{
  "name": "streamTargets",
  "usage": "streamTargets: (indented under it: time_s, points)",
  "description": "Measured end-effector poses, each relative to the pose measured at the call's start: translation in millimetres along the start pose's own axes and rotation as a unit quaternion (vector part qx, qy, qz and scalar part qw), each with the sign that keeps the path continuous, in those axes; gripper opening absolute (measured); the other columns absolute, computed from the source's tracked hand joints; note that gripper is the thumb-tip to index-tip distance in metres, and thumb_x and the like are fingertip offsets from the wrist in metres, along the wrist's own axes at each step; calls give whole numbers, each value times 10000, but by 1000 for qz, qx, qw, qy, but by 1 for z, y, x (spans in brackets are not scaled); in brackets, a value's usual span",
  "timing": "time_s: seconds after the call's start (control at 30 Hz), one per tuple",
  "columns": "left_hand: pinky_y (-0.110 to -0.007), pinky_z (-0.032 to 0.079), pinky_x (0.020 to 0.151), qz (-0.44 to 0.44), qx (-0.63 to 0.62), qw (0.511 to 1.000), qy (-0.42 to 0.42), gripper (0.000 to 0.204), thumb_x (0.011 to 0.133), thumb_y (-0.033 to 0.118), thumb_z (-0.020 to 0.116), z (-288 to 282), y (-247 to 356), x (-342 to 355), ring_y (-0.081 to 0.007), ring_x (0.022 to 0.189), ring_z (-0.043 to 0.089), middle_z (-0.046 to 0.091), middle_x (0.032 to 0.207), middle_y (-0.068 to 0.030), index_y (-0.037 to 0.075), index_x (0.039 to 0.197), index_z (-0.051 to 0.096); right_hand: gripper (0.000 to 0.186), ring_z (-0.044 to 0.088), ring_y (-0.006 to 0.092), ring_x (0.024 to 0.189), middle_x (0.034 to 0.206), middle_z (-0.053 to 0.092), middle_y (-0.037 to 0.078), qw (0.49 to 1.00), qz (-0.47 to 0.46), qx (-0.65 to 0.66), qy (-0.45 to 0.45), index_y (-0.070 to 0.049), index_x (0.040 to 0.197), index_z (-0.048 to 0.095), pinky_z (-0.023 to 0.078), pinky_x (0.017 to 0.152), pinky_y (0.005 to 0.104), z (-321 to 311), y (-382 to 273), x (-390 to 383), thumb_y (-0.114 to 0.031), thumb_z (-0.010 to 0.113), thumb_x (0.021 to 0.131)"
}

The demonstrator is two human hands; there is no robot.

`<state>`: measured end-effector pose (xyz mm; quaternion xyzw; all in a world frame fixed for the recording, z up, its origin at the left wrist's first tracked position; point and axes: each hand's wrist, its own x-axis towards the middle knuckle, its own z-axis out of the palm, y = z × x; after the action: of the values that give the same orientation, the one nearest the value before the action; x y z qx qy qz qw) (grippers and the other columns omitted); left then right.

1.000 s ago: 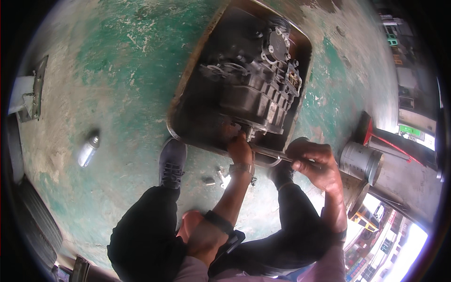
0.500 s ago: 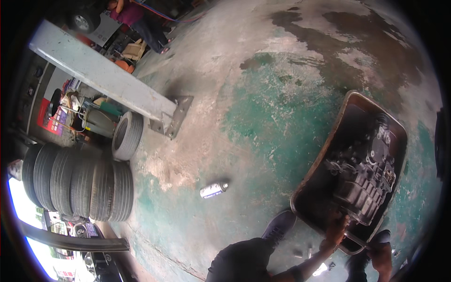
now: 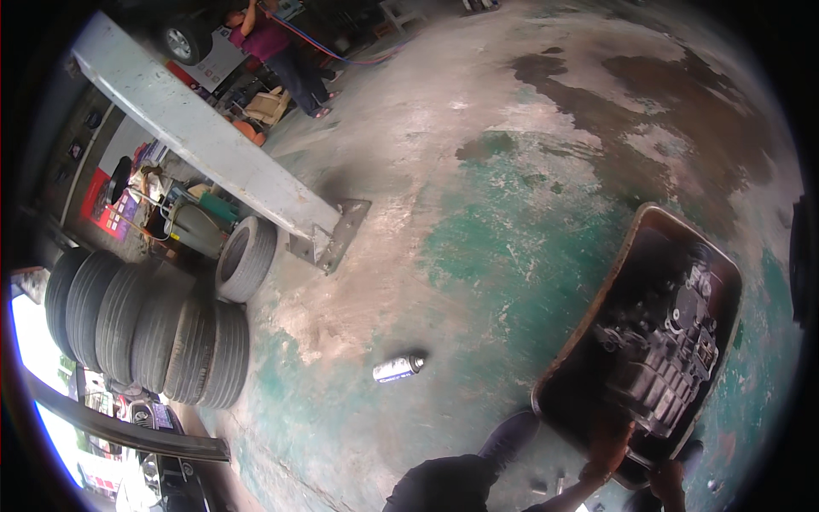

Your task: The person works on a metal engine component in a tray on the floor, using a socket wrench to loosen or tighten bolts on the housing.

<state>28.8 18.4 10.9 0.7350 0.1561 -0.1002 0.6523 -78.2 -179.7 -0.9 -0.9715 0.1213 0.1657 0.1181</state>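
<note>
A dark metal gearbox (image 3: pixel 661 375) lies in a rusty-rimmed tray (image 3: pixel 573 337) on the floor at the right. My left hand (image 3: pixel 608 444) reaches over the tray's near edge, its fingers closed at the near end of the gearbox; what they hold is hidden there. A slim metal bar (image 3: pixel 638 459), like a wrench handle, runs between my two hands. Around its outer end my right hand (image 3: pixel 668 485) is closed, at the tray's near right corner. The bar's other end is out of sight by my left hand.
A spray can (image 3: pixel 397 369) lies on the floor left of my shoe (image 3: pixel 510 433). Small metal parts (image 3: pixel 550 485) lie near my left forearm. A grey post (image 3: pixel 205 128), a row of tyres (image 3: pixel 153 333) and a person (image 3: pixel 281 60) are farther left.
The view has shifted, so the floor, tray and post sit lower in the picture. My right hand has drawn closer to the tray's near corner. My left hand stays by the gearbox's near end.
</note>
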Motion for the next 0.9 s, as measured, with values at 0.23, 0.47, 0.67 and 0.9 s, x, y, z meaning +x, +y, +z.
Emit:
streamTargets:
  time_s: [0.23,0.47,0.67,0.9]
  points:
    - [-375,399,601,-107,-52,992,-36,292,825,307,607,-8,16,0,-236,623,505,535,660,-109,36,731,559,129,598,315,647,690,614,168,981,-70,76,-164,-53,714,640,453,601,411,-82,-31,5,-167,619,657]
    - [-292,329,364,-189,-175,958,-126,428,876,442,514,-31,6,13,-149,368,435,441,446,-40,89,634,509,132,590,307,665,706,613,141,971,-202,76,-102,-15,842,622,473,602,366,-207,-145,-5,-21,523,755]
    - [-261,325,331,-223,-202,935,-189,454,904,466,450,-49,55,-2,-127,348,440,457,444,-29,92,656,522,124,594,296,693,715,608,68,950,-299,-49,73,-71,789,619,482,627,409,-222,-199,-24,-157,531,808]
    - [-271,341,349,-293,-235,912,-167,459,913,454,432,-41,35,1,-135,370,450,464,461,-38,89,650,527,91,587,242,612,616,590,37,938,-337,-84,9,-183,731,634,420,605,392,-190,-214,-5,-184,544,722]
